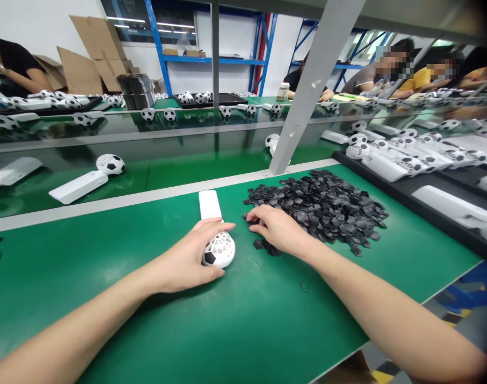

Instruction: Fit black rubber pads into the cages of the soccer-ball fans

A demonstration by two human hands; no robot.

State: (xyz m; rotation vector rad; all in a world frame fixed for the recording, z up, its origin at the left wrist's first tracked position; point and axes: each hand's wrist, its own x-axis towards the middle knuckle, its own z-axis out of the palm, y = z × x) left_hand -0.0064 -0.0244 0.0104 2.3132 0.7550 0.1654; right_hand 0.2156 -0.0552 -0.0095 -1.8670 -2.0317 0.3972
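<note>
A white hand-held fan (216, 234) with a football-patterned round head lies on the green mat (147, 320), handle pointing away from me. My left hand (191, 258) cups the fan's head and grips it. My right hand (273, 229) rests palm down at the near edge of a heap of small black plastic pieces (327, 208), fingers curled onto a few of them. Whether it pinches one is hidden under the fingers.
A black tray (427, 208) at right carries several finished fans. A grey slanted post (303, 106) rises behind the heap. Beyond a white rail runs a belt with more fans (87, 178). Other people sit at the far left and far right.
</note>
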